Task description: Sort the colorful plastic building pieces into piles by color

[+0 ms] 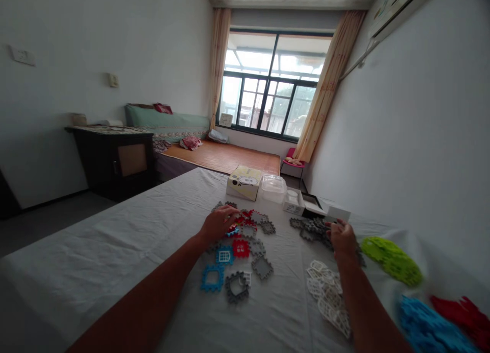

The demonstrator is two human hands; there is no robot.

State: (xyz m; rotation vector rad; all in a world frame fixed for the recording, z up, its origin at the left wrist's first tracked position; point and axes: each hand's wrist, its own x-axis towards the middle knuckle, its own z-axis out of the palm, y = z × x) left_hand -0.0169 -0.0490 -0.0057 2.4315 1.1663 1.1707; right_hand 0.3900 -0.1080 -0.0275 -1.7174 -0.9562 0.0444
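Note:
My left hand (219,224) reaches over a cluster of flat notched building pieces, its fingers stretched out beside the red pieces (247,219). Nearer to me lie a red square piece (241,248), a blue piece with a white lattice insert (224,255), a blue frame (213,278) and a dark grey frame (237,287). Grey frames (262,266) lie to their right. My right hand (343,237) is at the pile of dark grey pieces (314,227), thumb and fingers drawn together. What is between those fingertips is too small to make out.
White lattice pieces (328,297) lie left of my right forearm. Lime green pieces (392,261), blue pieces (432,325) and red pieces (463,314) are heaped at right. Behind stand a yellow-and-white box (244,183), a clear plastic container (273,188) and a small white box (293,204).

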